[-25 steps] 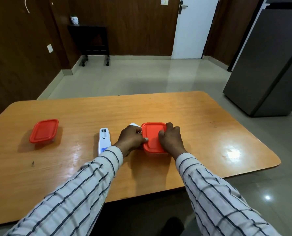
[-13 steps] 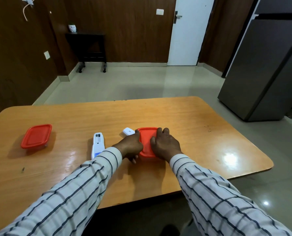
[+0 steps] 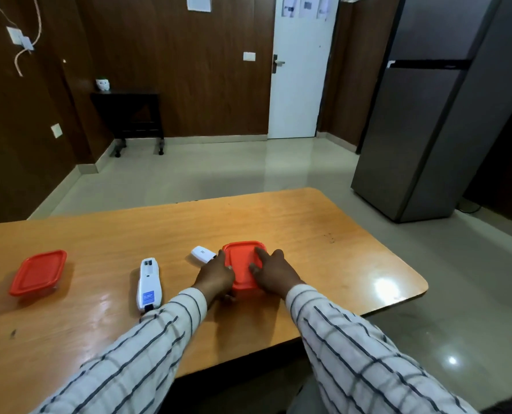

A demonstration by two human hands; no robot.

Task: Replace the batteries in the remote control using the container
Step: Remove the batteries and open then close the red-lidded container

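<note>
A small container with a red lid (image 3: 240, 261) sits mid-table. My left hand (image 3: 216, 276) grips its left edge, and my right hand (image 3: 274, 273) rests on its right side with fingers spread over the lid. To the left lies the white remote control (image 3: 149, 284), back side up, with its battery bay uncovered at the far end. The white battery cover (image 3: 202, 253) lies just beyond my left hand. A second red-lidded container (image 3: 38, 272) stands at the far left of the table.
The orange wooden table (image 3: 323, 234) has a rounded right corner. Beyond it are tiled floor, a grey refrigerator (image 3: 434, 115) at right, a white door (image 3: 299, 85) and a dark side table (image 3: 129, 115) by the wall.
The camera has tilted up, showing more of the room. Both hands stay on the middle container; my right fingers have spread further across the lid.
</note>
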